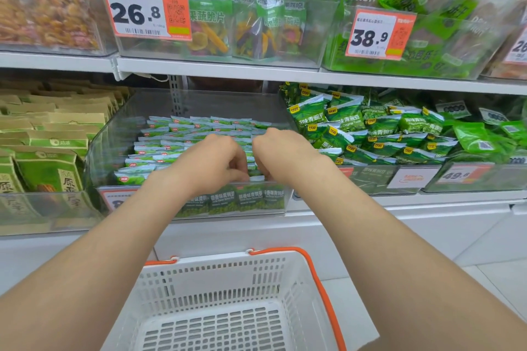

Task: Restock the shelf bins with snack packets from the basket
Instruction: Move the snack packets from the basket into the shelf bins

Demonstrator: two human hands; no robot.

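Note:
A clear plastic shelf bin on the lower shelf holds rows of small green-and-white snack packets. Both hands reach over its front wall. My left hand and my right hand sit side by side at the front row, fingers curled down among the upright packets. The fingertips are hidden behind the packets, so what each one grips is unclear. Below, the white basket with orange handles stands with no packets showing inside it.
A bin of bright green pea packets sits to the right, and brown-green pouches fill the bin to the left. The upper shelf carries bins with price tags 26.8 and 38.9. White floor tiles lie at lower right.

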